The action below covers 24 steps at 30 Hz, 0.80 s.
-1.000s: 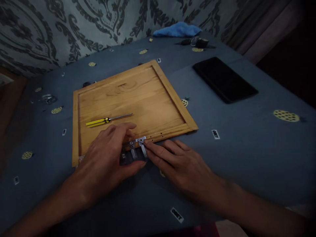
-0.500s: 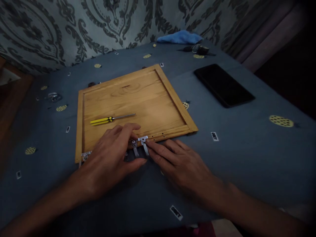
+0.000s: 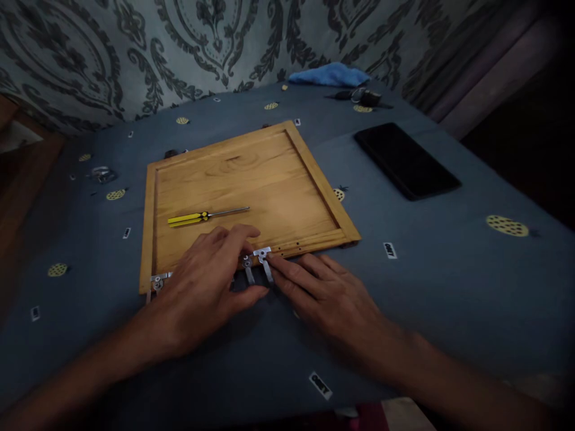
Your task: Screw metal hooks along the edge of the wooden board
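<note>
A framed wooden panel (image 3: pixel 265 179) lies on the cloth, with a yellow-handled screwdriver (image 3: pixel 188 218) resting on it. Along its near edge is a T-shaped metal hook (image 3: pixel 263 254), which the fingertips of my right hand (image 3: pixel 332 299) grip from the right; the right thumb is hidden. Just left of it sits another metal hook (image 3: pixel 247 263) with a screw head showing. My left hand (image 3: pixel 202 287) arches over the near edge, thumb and fingers apart around the hooks, partly covering the edge. A third metal hook (image 3: pixel 157 282) shows at the panel's near left corner.
On the blue-grey patterned tablecloth (image 3: pixel 431 311), a black phone (image 3: pixel 406 160) lies right of the panel. At the back are a blue cloth (image 3: pixel 330 75) and keys (image 3: pixel 363 96). A small shiny metal or clear item (image 3: pixel 102 174) sits at left. A patterned curtain (image 3: pixel 188 48) hangs behind.
The view has shifted slightly, so the panel and table appear a little lower and further right. Both hands keep nearly the same pose at the hooks.
</note>
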Available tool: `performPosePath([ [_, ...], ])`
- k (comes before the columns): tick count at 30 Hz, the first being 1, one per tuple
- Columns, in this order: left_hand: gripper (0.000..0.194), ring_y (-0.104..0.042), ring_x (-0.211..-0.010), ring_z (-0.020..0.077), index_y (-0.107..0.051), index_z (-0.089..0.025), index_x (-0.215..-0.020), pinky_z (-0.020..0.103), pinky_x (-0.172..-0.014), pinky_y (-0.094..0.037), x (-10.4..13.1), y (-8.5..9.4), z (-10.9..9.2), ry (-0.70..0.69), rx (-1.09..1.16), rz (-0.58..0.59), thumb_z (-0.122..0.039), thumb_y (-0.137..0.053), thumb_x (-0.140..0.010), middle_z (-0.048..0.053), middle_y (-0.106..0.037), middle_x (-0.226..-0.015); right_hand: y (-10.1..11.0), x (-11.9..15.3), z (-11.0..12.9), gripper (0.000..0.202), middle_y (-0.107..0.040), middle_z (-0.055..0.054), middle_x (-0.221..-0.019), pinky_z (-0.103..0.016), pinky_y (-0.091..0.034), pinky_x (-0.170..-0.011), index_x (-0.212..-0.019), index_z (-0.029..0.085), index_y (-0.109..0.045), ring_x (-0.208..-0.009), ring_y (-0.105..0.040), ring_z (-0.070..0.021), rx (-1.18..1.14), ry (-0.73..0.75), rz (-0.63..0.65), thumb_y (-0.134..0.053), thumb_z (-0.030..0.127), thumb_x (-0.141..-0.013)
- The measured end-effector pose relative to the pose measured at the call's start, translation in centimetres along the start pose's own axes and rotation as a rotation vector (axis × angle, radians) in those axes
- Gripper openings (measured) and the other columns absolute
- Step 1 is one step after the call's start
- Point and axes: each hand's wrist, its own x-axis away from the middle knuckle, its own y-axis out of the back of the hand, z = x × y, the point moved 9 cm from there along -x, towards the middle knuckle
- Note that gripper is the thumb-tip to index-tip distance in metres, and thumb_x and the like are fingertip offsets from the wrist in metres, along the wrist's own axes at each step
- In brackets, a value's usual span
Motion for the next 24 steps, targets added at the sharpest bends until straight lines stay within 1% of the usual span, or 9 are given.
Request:
performPosePath([
  [4, 0.055, -0.06, -0.108, 0.0269, -0.045, -0.027, -0.124, 0.044, -0.09, -0.051, -0.1, -0.1, -0.6, -0.028, -0.074, -0.017, -0.029, -0.076, -0.079, 0.005, -0.063, -0.114, 0.3, -0.2, 0.1, 0.032, -0.071, -0.008, -0.12, -0.034, -0.047, -0.073, -0.117, 0.01, -0.068, -0.087, -0.056, -0.021, 0.015, 0.005, -0.033, -0.046, 0.006, -0.094],
  [8, 0.054, -0.059, -0.106, 0.0265, -0.044, -0.025, -0.122, 0.044, -0.09, -0.05, -0.4, -0.3, -1.2, -0.061, -0.153, -0.047, -0.026, -0.077, -0.079, 0.004, -0.063, -0.111, 0.5, -0.2, 0.1, 0.034, -0.072, -0.008, -0.118, -0.034, -0.046, -0.073, -0.117, 0.01, -0.069, -0.087, -0.056, -0.0209, 0.029, 0.002, -0.053, -0.041, 0.006, -0.097],
  [12, 0.05, -0.06, -0.106, 0.0261, -0.044, -0.025, -0.122, 0.043, -0.089, -0.049, -0.5, -0.3, -1.1, -0.056, -0.167, -0.061, -0.025, -0.073, -0.082, 0.004, -0.064, -0.111, 0.4, -0.2, 0.1, 0.036, -0.071, -0.01, -0.121, -0.035, -0.046, -0.073, -0.121, 0.008, -0.067, -0.088, -0.055, -0.0211, 0.028, 0.0, -0.034, -0.041, 0.005, -0.096],
  [14, 0.048, -0.06, -0.106, 0.0262, -0.044, -0.026, -0.122, 0.043, -0.088, -0.049, -0.5, -0.4, -1.1, -0.058, -0.184, -0.06, -0.026, -0.072, -0.083, 0.004, -0.064, -0.112, 0.4, -0.2, 0.1, 0.035, -0.071, -0.009, -0.122, -0.035, -0.046, -0.073, -0.12, 0.008, -0.068, -0.087, -0.055, -0.0212, 0.025, -0.002, -0.036, -0.041, 0.006, -0.097],
  [18, 0.05, -0.06, -0.107, 0.0267, -0.043, -0.026, -0.124, 0.043, -0.088, -0.049, -0.4, -0.5, -1.3, -0.085, -0.236, -0.043, -0.028, -0.072, -0.083, 0.005, -0.065, -0.115, 0.4, -0.2, 0.0, 0.033, -0.07, -0.008, -0.123, -0.034, -0.046, -0.071, -0.116, 0.01, -0.07, -0.086, -0.055, -0.0205, -0.005, -0.012, -0.032, -0.042, 0.009, -0.098],
  [21, 0.051, -0.061, -0.107, 0.0266, -0.043, -0.026, -0.124, 0.043, -0.088, -0.05, -0.4, -0.6, -1.5, -0.094, -0.245, -0.041, -0.026, -0.073, -0.082, 0.005, -0.066, -0.117, 0.4, -0.1, -0.1, 0.032, -0.07, -0.009, -0.122, -0.034, -0.047, -0.072, -0.117, 0.01, -0.07, -0.088, -0.056, -0.0206, -0.019, -0.023, -0.024, -0.043, 0.012, -0.099],
  [24, 0.051, -0.061, -0.107, 0.0259, -0.043, -0.028, -0.123, 0.042, -0.087, -0.051, -0.5, -0.6, -1.5, -0.09, -0.222, -0.038, -0.024, -0.072, -0.082, 0.003, -0.067, -0.117, 0.2, -0.1, -0.1, 0.035, -0.069, -0.01, -0.125, -0.035, -0.049, -0.074, -0.121, 0.011, -0.068, -0.09, -0.056, -0.0211, -0.024, -0.032, 0.002, -0.04, 0.012, -0.1],
])
